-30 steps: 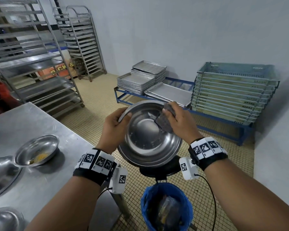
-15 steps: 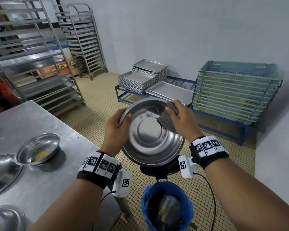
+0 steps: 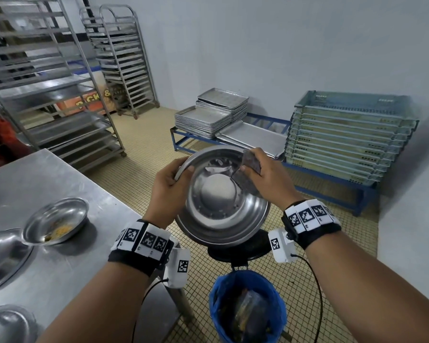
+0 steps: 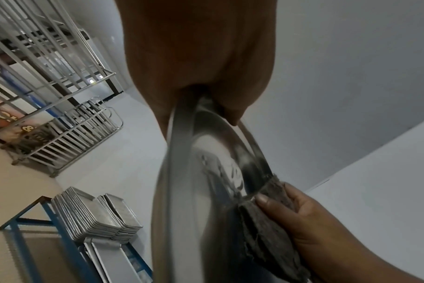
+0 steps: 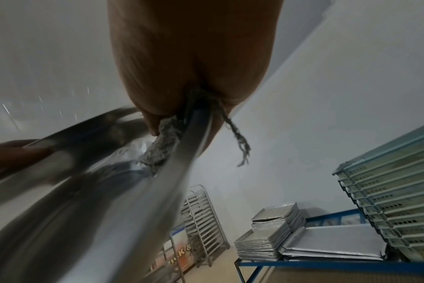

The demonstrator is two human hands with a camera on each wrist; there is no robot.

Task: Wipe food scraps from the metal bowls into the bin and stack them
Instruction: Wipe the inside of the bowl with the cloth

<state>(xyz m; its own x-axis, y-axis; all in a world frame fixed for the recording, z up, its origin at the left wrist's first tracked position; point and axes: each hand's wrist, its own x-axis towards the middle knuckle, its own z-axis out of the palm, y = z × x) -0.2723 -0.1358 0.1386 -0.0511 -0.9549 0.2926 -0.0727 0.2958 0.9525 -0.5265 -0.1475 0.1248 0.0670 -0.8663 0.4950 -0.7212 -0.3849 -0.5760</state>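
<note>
I hold a metal bowl (image 3: 221, 199) tilted towards me above the blue-lined bin (image 3: 248, 305). My left hand (image 3: 170, 186) grips its left rim (image 4: 182, 122), thumb inside. My right hand (image 3: 265, 177) pinches a dark grey cloth (image 3: 248, 173) folded over the bowl's upper right rim; the cloth (image 4: 269, 216) and the rim (image 5: 167, 189) show close in both wrist views. The bowl's inside looks shiny and bare. On the steel table (image 3: 67, 263) sits a smaller bowl (image 3: 56, 220) holding yellow scraps.
Two more metal bowls (image 3: 0, 253) (image 3: 8, 323) lie at the table's left edge. A black stool (image 3: 240, 248) stands under the held bowl. Behind are stacked trays (image 3: 208, 117) on a blue rack, stacked crates (image 3: 344, 137), and tray trolleys (image 3: 124, 63).
The bowl and both hands have risen slightly. My right hand has carried the cloth up to the bowl's upper right rim.
</note>
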